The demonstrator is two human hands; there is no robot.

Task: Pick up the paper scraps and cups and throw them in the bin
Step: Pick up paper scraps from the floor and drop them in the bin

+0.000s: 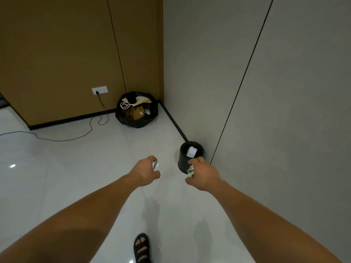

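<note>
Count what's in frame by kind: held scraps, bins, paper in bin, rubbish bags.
Held scraps: 2 (white-blue scrap in left hand, greenish scrap in right hand)
Black bin: 1
White paper in it: 1
Black rubbish bag: 1
Total: 5

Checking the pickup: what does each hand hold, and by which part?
Left hand: crumpled white paper scrap; right hand: crumpled greenish paper scrap. Each is bunched up inside the grip.

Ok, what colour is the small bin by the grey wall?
The small bin is black, with white paper inside it; the head view shows it.
</note>
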